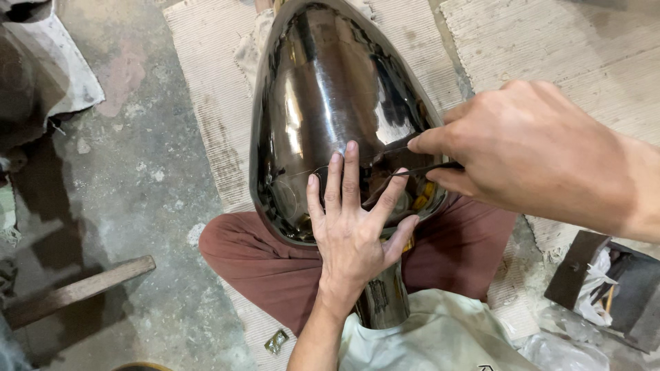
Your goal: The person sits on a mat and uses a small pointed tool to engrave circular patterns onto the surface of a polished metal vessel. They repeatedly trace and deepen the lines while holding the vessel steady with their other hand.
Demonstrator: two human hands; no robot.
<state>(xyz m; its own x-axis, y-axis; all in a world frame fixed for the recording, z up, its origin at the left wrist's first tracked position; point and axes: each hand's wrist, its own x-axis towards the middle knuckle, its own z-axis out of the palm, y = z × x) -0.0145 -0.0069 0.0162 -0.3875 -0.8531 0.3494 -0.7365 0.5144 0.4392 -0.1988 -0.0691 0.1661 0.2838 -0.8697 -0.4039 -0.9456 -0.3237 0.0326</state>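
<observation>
Glossy black teardrop-shaped metal shell [330,103], mirror-bright, faint scratched lines on surface, resting on lap over woven mat [206,103]. Left hand [350,227] flat on shell, fingers spread, gripping nothing. Right hand [522,148] pinches thin dark tool [419,169], tip touching shell just beside left fingertips.

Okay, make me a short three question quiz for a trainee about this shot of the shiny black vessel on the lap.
1. True or false: the left hand lies flat on the glossy black vessel.
2. What does the right hand pinch? A) a thin dark tool B) a sponge C) a hammer
3. Fill in: the wooden plank lies on the concrete ____.

Key: 1 true. 2 A, the thin dark tool, its tip at the vessel's surface. 3 floor.
</observation>
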